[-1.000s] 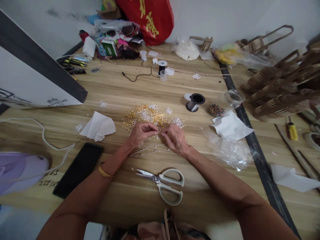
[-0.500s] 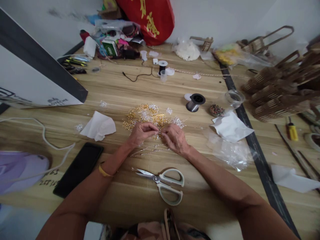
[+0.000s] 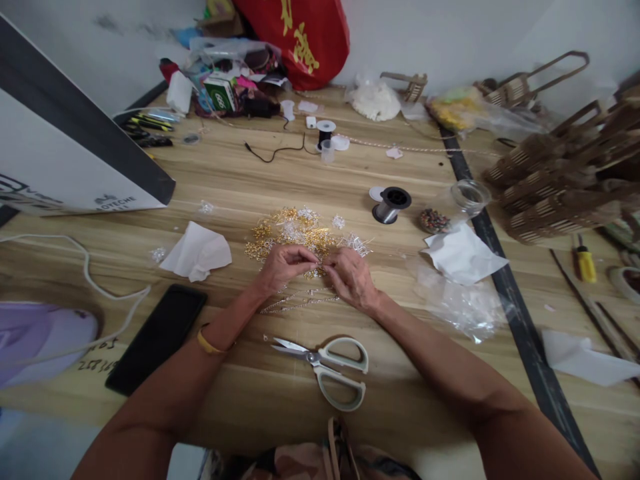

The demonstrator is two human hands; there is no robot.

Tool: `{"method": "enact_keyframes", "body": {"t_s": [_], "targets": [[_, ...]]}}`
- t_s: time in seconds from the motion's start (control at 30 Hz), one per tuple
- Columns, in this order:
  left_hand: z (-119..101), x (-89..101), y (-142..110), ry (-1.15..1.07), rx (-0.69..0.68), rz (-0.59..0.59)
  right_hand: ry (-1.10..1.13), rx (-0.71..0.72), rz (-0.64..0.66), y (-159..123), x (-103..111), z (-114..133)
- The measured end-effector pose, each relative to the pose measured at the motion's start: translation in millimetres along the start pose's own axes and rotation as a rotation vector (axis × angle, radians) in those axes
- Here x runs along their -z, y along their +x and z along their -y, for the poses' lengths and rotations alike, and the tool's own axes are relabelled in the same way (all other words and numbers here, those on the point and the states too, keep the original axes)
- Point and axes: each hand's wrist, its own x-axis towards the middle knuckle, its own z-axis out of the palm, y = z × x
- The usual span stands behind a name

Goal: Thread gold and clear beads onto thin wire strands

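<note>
My left hand (image 3: 287, 267) is closed in a pinch, thumb against fingertips. Facing it, my right hand (image 3: 351, 277) pinches too, and the fingertips of both nearly meet. Whatever lies between them is too small to name. Just beyond spreads a pile of gold and silver beads and small metal findings (image 3: 283, 230). Thin silver pins (image 3: 357, 243) lie behind my right hand. Below the hands a fine chain (image 3: 295, 303) stretches across the wood. Nearer to me rest white-handled scissors (image 3: 317, 363), their blades slightly apart and pointing left.
A black phone (image 3: 157, 340) lies left of my left forearm, beside a crumpled paper (image 3: 197, 252). To the right are a wire spool (image 3: 391, 205), a clear jar (image 3: 467, 198) on its side with beads, and plastic bags (image 3: 463, 307). Brown woven baskets (image 3: 545, 180) crowd the far right.
</note>
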Motion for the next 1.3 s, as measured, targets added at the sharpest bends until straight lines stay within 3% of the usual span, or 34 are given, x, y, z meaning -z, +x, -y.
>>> {"method": "enact_keyframes", "body": {"t_s": [1.3], "targets": [[-2.0, 1.0, -0.6, 0.003, -0.012, 0.005, 0.006, -0.019, 0.021, -1.6, -0.4, -1.4]]}}
